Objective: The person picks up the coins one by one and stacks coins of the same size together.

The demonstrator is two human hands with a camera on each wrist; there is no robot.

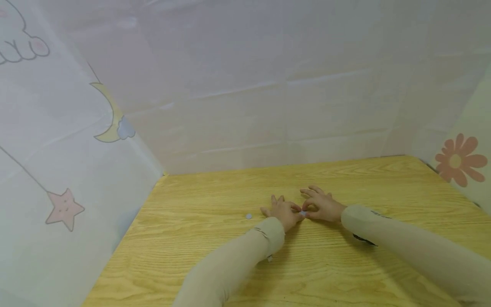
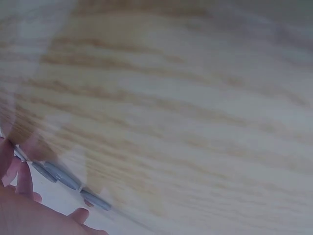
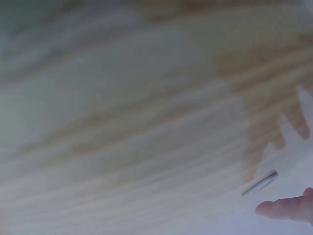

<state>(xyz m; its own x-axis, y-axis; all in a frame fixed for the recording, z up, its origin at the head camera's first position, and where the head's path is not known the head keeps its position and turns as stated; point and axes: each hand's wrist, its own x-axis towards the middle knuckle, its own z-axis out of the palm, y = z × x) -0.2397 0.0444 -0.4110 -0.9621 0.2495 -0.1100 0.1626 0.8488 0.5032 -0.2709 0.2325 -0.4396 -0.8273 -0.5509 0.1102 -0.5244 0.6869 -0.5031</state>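
A small pale grey disc (image 1: 303,212) sits between my two hands in the head view. My left hand (image 1: 284,212) pinches its left side with thumb and index finger, the other fingers spread out. From the right, my right hand (image 1: 323,207) pinches the same disc, its remaining fingers raised and fanned. Another round grey disc (image 1: 249,216) lies flat on the table to the left of my left hand. Seen edge-on in the left wrist view, several grey discs (image 2: 62,175) lie beyond the left fingers. The right wrist view has one thin grey disc (image 3: 260,183) near a fingertip.
Both hands are over a yellow wood-grain table (image 1: 184,256). A pale wall sheet (image 1: 238,106) rises behind the table's far edge, and printed sheets with a star (image 1: 65,209) and a flower (image 1: 460,160) stand at the sides.
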